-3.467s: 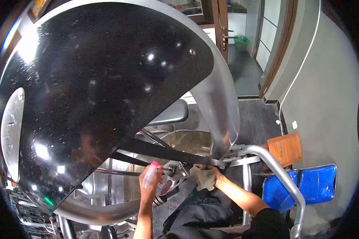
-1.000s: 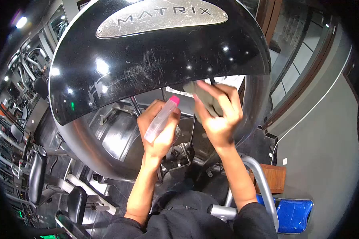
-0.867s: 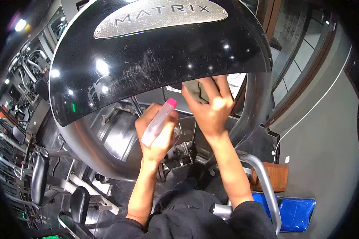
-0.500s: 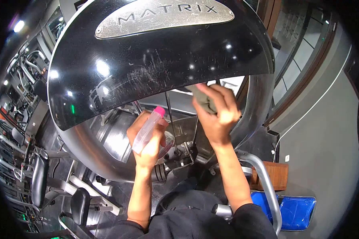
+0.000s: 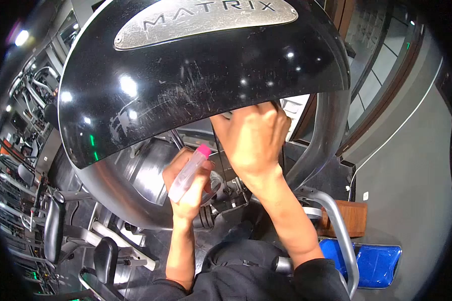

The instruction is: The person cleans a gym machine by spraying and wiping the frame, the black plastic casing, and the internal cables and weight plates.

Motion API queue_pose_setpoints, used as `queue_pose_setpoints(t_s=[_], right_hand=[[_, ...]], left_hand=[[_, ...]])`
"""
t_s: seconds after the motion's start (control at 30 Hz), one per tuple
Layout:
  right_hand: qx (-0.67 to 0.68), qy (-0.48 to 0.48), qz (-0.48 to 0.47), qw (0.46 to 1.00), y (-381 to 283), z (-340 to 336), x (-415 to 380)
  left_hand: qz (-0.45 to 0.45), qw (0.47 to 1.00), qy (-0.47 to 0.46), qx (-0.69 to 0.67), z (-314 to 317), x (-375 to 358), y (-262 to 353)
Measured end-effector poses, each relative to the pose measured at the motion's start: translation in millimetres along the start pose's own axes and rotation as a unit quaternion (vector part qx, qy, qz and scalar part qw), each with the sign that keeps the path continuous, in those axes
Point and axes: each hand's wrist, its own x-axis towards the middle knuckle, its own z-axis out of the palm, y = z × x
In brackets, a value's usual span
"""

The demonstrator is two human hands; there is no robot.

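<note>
My left hand [image 5: 192,199] is wrapped round a translucent spray bottle with a pink nozzle [image 5: 203,150], held in front of the machine's frame; part of the bottle's body shows behind the hand. Its back toward me, my right hand [image 5: 253,140] reaches to the lower edge of the glossy black panel [image 5: 186,80], where the fingertips are out of sight. The greenish-grey cloth seen in that hand a moment earlier is hidden behind it now. Scuffs and pale scratches mark the panel below its silver MATRIX plate [image 5: 206,25].
A curved grey tube frame [image 5: 331,125] surrounds the opening below the panel. Cables and metal fittings are inside it. At right are a bent metal handle [image 5: 336,220], a wooden box [image 5: 351,218] and a blue padded seat [image 5: 376,266]. More gym machines stand at left.
My right hand has moved up and left, turning its back to the camera, so the cloth is no longer visible. The spray bottle has shifted slightly down in view.
</note>
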Motion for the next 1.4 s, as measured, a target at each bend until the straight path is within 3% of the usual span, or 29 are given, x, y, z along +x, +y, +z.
queue_pose_setpoints(t_s=[0.23,0.3,0.43,0.7,0.77,0.9,1.07,1.13,1.4], right_hand=[[-0.052,0.028,-0.139,0.989,-0.2,10.9,-12.2],[-0.124,-0.192,-0.144,0.963,-2.0,8.0,-11.0],[-0.038,-0.072,-0.174,0.981,34.8,10.6,-28.7],[0.03,-0.024,-0.107,0.994,62.5,-19.0,-27.4],[0.062,0.037,-0.112,0.991,63.8,-17.3,-22.1],[0.012,0.082,-0.12,0.989,50.1,-8.0,-10.4],[0.017,0.097,-0.101,0.99,48.0,-2.5,-10.8],[0.051,0.052,-0.073,0.995,52.8,-9.4,-18.1],[0.071,0.075,-0.129,0.986,72.8,7.2,-40.5]], left_hand=[[-0.001,0.999,0.007,-0.035,-5.3,-5.5,-10.5],[-0.001,1.0,0.011,-0.024,-7.1,-4.1,-9.7],[-0.001,1.0,0.013,-0.024,-12.8,-7.5,-11.9],[-0.012,0.999,0.026,-0.045,-18.3,-8.0,-18.4],[-0.012,0.999,0.02,-0.047,-18.8,-7.1,-18.3],[-0.024,0.997,0.006,-0.072,-15.6,-6.4,-16.5],[-0.019,0.998,0.002,-0.054,-14.6,-6.6,-17.9],[-0.025,0.998,0.004,-0.052,-14.7,-7.6,-17.4],[-0.034,0.998,0.007,-0.046,-19.1,-10.9,-16.8]])
